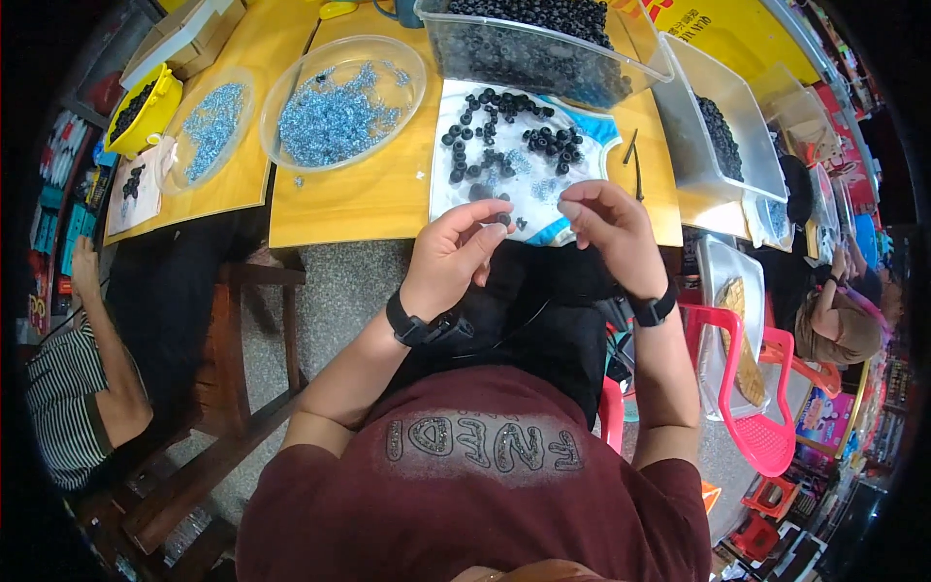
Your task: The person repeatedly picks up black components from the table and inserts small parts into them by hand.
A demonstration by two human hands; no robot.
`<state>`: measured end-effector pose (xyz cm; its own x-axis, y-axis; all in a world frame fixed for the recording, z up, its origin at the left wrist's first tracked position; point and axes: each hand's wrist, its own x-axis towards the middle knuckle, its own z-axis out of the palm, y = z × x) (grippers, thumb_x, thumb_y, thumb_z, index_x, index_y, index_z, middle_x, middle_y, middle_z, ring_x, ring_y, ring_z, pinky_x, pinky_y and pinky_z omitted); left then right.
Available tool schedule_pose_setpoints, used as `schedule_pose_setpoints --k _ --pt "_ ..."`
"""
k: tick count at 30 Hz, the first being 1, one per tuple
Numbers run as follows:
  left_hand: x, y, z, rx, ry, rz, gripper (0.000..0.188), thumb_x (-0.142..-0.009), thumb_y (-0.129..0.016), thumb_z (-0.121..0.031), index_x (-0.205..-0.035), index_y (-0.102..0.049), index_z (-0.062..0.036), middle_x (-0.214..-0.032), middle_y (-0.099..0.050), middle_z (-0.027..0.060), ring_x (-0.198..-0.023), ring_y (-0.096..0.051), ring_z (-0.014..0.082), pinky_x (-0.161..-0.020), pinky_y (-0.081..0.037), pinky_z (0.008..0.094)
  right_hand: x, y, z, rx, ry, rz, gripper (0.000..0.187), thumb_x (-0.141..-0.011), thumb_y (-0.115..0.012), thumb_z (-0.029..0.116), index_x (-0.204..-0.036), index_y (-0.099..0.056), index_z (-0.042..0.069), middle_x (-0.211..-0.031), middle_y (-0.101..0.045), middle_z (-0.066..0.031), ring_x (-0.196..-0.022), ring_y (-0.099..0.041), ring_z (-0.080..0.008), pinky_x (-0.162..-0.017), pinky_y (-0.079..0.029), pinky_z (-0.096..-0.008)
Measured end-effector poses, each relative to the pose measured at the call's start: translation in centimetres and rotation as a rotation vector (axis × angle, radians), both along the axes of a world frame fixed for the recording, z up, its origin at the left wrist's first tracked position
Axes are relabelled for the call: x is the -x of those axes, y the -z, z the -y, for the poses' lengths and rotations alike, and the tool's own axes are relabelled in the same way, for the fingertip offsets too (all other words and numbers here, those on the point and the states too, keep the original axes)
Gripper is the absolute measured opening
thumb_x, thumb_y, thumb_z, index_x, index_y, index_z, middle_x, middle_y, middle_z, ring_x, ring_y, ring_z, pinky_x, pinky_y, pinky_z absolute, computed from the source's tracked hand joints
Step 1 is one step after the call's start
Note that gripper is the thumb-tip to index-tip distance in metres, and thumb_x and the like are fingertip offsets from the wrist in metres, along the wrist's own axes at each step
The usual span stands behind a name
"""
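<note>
Yellow table [359, 211]: left hand [446, 260] pinches black piece [503, 219]; right hand [621, 238], apart, sits at its three o'clock, grip unclear.

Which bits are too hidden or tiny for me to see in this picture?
In the head view:
Dark piece: partly covered by the left hand.
Right hand: anything it may pinch is too small to make out.
Blue thing: cut off by the top edge.
Striped shirt: cut off by the dark fisheye rim.
</note>
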<state>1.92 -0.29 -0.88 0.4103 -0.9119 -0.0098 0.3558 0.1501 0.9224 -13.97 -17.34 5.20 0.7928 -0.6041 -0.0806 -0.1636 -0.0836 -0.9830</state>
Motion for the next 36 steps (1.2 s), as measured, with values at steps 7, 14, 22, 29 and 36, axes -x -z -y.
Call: schedule_pose_setpoints --k 7,14,22,29,36 --pt "0.5 -1.3 -0.4 0.022 0.102 -0.205 0.030 -0.101 -0.060 -0.016 -0.127 -0.061 -0.0018 -0.099 -0.067 0.0050 -0.060 -0.050 0.0051 -0.049 -0.043 0.0198 -0.3 0.0 -4.6 -0.125 -0.022 0.144 0.015 -0.094 -0.069 0.008 -0.107 -0.068 0.002 -0.091 -0.066 0.0010 -0.070 -0.054 -0.0035 -0.058 -0.044 -0.0184" --pt "0.5 -1.6 -0.6 0.073 0.217 -0.500 0.033 -0.103 -0.056 -0.022 -0.130 -0.058 -0.0017 -0.098 -0.063 0.0039 -0.063 -0.046 0.0055 -0.048 -0.040 0.0200 -1.0 1.0 -6.1 0.205 0.058 0.282 0.013 -0.090 -0.070 0.002 -0.103 -0.068 0.001 -0.093 -0.067 -0.0035 -0.071 -0.060 -0.0074 -0.060 -0.046 -0.0203" --pt "1.1 -1.5 -0.6 0.005 0.218 -0.486 0.027 -0.101 -0.059 -0.022 -0.120 -0.063 -0.0030 -0.092 -0.063 0.0009 -0.064 -0.049 0.0053 -0.049 -0.040 0.0207 -1.7 2.3 -6.2 0.646 0.106 0.392 0.012 -0.090 -0.066 -0.003 -0.101 -0.067 0.004 -0.096 -0.065 -0.0056 -0.084 -0.063 -0.0147 -0.074 -0.050 -0.0269" --pt "0.9 -2.0 -0.7 -0.136 0.342 -0.462 0.022 -0.097 -0.065 -0.025 -0.106 -0.068 -0.0052 -0.090 -0.066 0.0012 -0.064 -0.053 0.0055 -0.051 -0.039 0.0217 -1.0 3.2 -6.6 0.131 0.098 0.322 0.011 -0.096 -0.062 0.002 -0.107 -0.063 0.002 -0.098 -0.066 -0.0066 -0.077 -0.063 -0.0110 -0.068 -0.051 -0.0236" --pt "0.6 -1.2 -0.6 -0.126 0.417 -0.576 0.022 -0.096 -0.066 -0.023 -0.109 -0.069 -0.0058 -0.091 -0.066 0.0008 -0.068 -0.055 0.0054 -0.052 -0.039 0.0217 -0.7 1.8 -6.4 -0.176 0.066 0.351 0.014 -0.099 -0.061 0.005 -0.112 -0.059 -0.001 -0.099 -0.065 -0.0057 -0.080 -0.064 -0.0099 -0.069 -0.052 -0.0231"
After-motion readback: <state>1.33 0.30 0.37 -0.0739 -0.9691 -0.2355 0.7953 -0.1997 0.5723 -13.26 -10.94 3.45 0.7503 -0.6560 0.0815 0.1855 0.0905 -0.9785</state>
